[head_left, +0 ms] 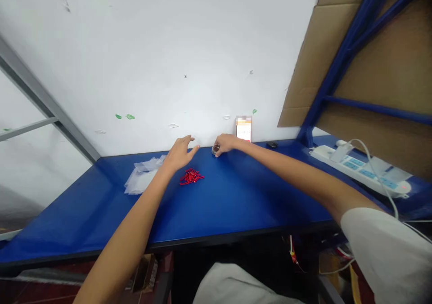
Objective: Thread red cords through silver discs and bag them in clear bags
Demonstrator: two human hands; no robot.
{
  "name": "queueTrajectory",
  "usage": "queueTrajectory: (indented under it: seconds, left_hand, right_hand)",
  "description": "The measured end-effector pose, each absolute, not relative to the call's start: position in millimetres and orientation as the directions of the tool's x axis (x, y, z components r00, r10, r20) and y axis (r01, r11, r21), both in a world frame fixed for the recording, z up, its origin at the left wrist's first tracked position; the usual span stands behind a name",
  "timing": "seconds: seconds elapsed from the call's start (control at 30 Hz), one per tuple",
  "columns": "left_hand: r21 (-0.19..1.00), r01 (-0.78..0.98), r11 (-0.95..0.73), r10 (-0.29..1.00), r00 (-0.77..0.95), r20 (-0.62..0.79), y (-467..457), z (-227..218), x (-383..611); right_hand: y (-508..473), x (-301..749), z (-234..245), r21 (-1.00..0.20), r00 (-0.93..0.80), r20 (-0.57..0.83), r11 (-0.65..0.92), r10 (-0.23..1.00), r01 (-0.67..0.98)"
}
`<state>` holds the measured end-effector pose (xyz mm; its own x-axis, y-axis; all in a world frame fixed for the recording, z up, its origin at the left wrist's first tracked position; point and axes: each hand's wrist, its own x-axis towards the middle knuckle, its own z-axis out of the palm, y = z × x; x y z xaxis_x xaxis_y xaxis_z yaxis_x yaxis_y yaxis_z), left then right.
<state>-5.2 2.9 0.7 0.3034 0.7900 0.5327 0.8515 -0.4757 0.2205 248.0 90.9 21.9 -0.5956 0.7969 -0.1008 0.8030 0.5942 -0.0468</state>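
Observation:
My right hand (226, 144) is at the back of the blue table (236, 200), its fingers closed around a small round transparent container (215, 149) with a metallic glint. My left hand (180, 153) is a little to the left, fingers spread and holding nothing. Just below that hand, a small heap of thin red pieces (191, 176) lies on the tabletop. Transparent plastic bags (143, 176) lie flat beyond my left wrist. The red pieces are too small to identify.
A phone (243, 128) leans against the white wall behind my right hand, with a small black object (272, 145) to its right. A white power strip (357, 169) with cables lies at the right, below a blue metal frame (344, 56) and cardboard panels (320, 52).

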Motion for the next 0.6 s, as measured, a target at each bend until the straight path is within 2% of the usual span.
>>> queueTrajectory:
  seconds: [0.1,0.3,0.37,0.47,0.6]
  left_hand:
    - [0.225,0.865,-0.448,0.824,0.302,0.48,7,1,-13]
    - [0.186,0.859,-0.477,0.825,0.365,0.431,2,8,-11]
    - [0.166,0.858,-0.485,0.828,0.391,0.402,0,16,-14]
    - [0.159,0.852,-0.499,0.839,0.427,0.338,-3,29,-23]
    - [0.289,0.803,-0.521,0.853,0.5,0.149,-6,38,-31]
  right_hand:
    - [101,237,32,0.031,-0.59,-0.205,0.608,0.781,0.794]
    - [97,241,33,0.015,-0.604,-0.232,0.623,0.763,0.782]
    - [93,248,30,0.016,-0.6,-0.189,0.613,0.777,0.79]
    - [84,259,20,0.011,-0.625,-0.042,0.625,0.78,0.78]
    - [68,271,0,0.007,-0.652,0.078,0.653,0.754,0.757]
